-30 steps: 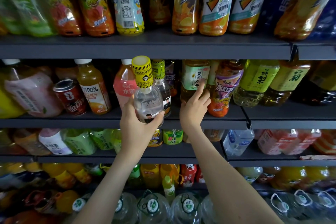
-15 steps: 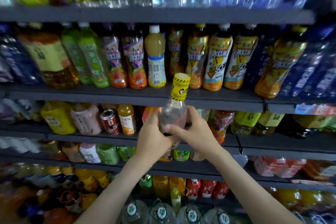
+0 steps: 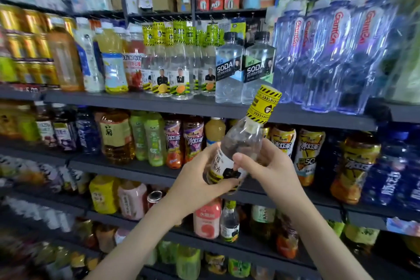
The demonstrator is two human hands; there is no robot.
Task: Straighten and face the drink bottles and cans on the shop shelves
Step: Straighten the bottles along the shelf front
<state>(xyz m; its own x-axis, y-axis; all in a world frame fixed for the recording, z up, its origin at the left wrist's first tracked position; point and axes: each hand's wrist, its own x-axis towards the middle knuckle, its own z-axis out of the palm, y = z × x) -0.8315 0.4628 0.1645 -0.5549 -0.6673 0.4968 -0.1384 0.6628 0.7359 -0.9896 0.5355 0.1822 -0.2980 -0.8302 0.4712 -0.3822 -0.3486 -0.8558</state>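
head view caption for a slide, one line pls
A person's left hand and right hand grip a tilted clear bottle with a yellow striped cap before stocked drink shelves.

Held bottle (image 3: 236,143): clear body, yellow cap sleeve with black hazard stripes. Shelves (image 3: 136,100): dark grey. Soda bottles (image 3: 229,75): clear, black labels, white lettering. Water bottles (image 3: 336,57): blue-tinted, red lettering. Cans (image 3: 25,48): gold.
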